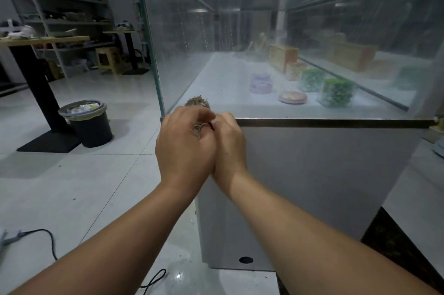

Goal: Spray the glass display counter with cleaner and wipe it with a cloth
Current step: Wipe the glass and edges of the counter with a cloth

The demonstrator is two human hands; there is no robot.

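Observation:
The glass display counter stands in front of me on a white base, its near pane misted with fine droplets. My left hand and my right hand are pressed together at the counter's lower left corner. Both are closed around a small bunched cloth, brownish and fuzzy, which sticks out above my fingers against the glass. No spray bottle is in view.
Inside the counter are jars of green pieces, a purple container, a flat round tin and wooden boxes. A black waste bin and a table's black pedestal stand left. Cables lie on the tiled floor.

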